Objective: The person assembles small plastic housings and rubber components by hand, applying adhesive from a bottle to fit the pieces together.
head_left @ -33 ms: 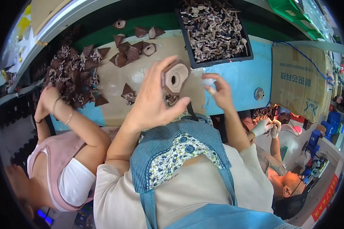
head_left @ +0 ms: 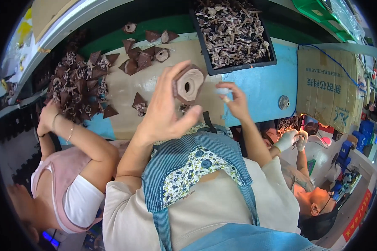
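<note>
My left hand (head_left: 161,111) holds up a brown, angular moulded piece (head_left: 194,79) with a pale beige recessed face and a dark oval hole in its middle. Its fingers lie along the piece's left side, and the thumb sticks out below. Just to the right, apart from the piece, my right hand (head_left: 238,105) is closed in a pinch. Something small and whitish (head_left: 223,90) shows at those fingertips, too blurred to name. Several more brown pointed pieces (head_left: 144,62) lie on the table beyond my left hand.
A black tray (head_left: 243,69) full of small brown and beige scraps stands at the back. A big heap of brown pieces (head_left: 77,79) lies at left, by a co-worker's hands (head_left: 50,117). A cardboard box (head_left: 329,90) and a round metal disc (head_left: 284,102) are at right. A gloved co-worker (head_left: 287,140) works beyond.
My left hand and the brown piece have shifted slightly left. My right hand has moved a little left too. The left co-worker's hand has dropped slightly nearer.
</note>
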The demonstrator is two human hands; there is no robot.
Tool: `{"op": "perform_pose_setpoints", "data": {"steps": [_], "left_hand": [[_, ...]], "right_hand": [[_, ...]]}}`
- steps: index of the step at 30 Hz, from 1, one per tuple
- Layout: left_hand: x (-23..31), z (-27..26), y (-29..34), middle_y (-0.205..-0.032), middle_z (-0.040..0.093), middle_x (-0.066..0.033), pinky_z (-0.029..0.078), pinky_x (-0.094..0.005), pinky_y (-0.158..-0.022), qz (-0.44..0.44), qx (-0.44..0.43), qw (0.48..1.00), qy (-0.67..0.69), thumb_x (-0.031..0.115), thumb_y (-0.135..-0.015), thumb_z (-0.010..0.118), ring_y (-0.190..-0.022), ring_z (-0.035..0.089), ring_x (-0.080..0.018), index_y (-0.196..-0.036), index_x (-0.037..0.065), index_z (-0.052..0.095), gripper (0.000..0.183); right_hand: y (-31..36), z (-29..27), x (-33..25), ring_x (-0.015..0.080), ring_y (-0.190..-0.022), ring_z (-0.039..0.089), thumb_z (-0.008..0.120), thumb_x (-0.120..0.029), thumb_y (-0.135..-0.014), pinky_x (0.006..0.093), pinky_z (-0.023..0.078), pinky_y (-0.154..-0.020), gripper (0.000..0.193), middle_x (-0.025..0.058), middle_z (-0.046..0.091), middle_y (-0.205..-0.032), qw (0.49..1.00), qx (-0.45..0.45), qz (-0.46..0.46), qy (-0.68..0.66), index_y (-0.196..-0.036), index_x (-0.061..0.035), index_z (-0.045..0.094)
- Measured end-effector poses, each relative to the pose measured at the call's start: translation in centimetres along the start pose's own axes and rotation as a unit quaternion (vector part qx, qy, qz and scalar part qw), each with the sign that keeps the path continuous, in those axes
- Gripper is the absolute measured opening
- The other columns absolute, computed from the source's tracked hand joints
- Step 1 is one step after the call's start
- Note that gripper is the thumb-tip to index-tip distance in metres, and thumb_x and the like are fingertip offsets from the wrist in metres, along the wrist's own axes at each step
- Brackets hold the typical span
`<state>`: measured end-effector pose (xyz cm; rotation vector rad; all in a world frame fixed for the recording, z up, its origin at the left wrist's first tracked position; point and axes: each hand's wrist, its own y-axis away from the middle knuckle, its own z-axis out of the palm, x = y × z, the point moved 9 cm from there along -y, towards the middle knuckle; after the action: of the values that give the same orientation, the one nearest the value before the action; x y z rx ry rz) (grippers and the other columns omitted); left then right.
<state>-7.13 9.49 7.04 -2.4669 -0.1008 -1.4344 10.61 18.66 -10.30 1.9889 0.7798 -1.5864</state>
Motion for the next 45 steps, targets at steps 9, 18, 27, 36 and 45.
{"op": "perform_pose_setpoints", "data": {"steps": [9, 18, 27, 36, 45], "left_hand": [[-3.0, -0.3, -1.6, -0.127, 0.041, -0.0182, 0.039, -0.0369, -0.1, 0.031, 0.132, 0.96, 0.245, -0.006, -0.071, 0.067, -0.122, 0.043, -0.027, -0.124, 0.001, 0.031, 0.064], [-2.9, 1.1, -3.8, -0.117, 0.045, -0.0173, 0.044, -0.0381, -0.095, 0.052, 0.186, 0.924, 0.331, -0.007, -0.066, 0.072, -0.116, 0.048, -0.0277, -0.108, 0.009, 0.026, 0.064], [-2.9, -0.1, -3.3, -0.118, 0.046, -0.0162, 0.043, -0.0371, -0.096, 0.066, 0.197, 0.899, 0.385, -0.004, -0.068, 0.073, -0.114, 0.05, -0.025, -0.115, 0.006, 0.027, 0.066], [-4.0, 1.9, -1.7, -0.117, 0.051, -0.0127, 0.042, -0.0331, -0.094, -0.076, 0.107, 0.86, 0.492, 0.005, -0.067, 0.079, -0.108, 0.052, -0.0186, -0.128, -0.001, 0.03, 0.078], [-0.2, 2.0, -1.1, -0.102, 0.058, -0.0078, 0.048, -0.0277, -0.083, -0.066, 0.096, 0.953, 0.279, 0.009, -0.062, 0.085, -0.094, 0.058, -0.0145, -0.118, 0.0, 0.037, 0.074]], "right_hand": [[0.7, 1.9, 5.4, 0.0338, -0.096, 0.057, 0.049, 0.013, -0.065, 0.0386, 0.047, -0.084, 0.04, 0.0145, 0.061, -0.101, 0.987, -0.031, -0.022, 0.159, -0.1, -0.0021, 0.06], [-12.8, -7.2, -4.8, 0.0316, -0.107, 0.046, 0.06, 0.007, -0.061, 0.042, 0.039, -0.09, 0.059, 0.0113, 0.053, -0.112, 0.852, 0.175, -0.152, 0.469, -0.118, -0.0062, 0.05], [-12.7, -9.9, -3.6, 0.0274, -0.088, 0.06, 0.061, 0.007, -0.069, 0.0326, 0.048, -0.08, 0.039, 0.013, 0.06, -0.1, 0.927, 0.183, -0.009, 0.327, -0.106, -0.0028, 0.054], [-5.2, -0.5, -11.6, 0.0192, -0.091, 0.057, 0.065, -0.008, -0.081, 0.0285, 0.048, -0.066, 0.035, 0.0093, 0.054, -0.107, 0.887, -0.046, 0.065, -0.455, -0.111, -0.0022, 0.048], [-2.5, -0.1, -14.9, 0.0145, -0.096, 0.054, 0.063, -0.001, -0.08, 0.03, 0.045, -0.086, 0.034, 0.0099, 0.052, -0.106, 0.958, 0.007, -0.039, -0.284, -0.11, -0.0012, 0.046]]}}
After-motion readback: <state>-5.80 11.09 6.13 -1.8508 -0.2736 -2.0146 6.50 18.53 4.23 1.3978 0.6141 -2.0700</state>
